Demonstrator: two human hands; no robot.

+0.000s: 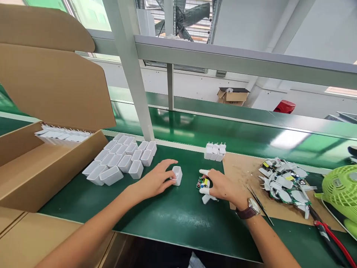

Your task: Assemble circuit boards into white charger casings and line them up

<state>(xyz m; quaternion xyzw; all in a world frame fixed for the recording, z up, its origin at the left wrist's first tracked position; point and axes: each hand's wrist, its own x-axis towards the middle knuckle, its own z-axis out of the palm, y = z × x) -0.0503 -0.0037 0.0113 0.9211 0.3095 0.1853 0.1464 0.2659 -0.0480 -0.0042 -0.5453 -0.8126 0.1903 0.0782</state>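
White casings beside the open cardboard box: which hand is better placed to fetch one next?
Probably the left hand: it's nearer the white casings, though touching a separate casing. The right hand is farther off, gripping a circuit board.

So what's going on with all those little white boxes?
Someone's left hand has its fingers on a small white case, and their right hand holds a little circuit board. More white cases stand grouped to the left, beside an open cardboard box. On the right, a pile of parts sits on a brown sheet.
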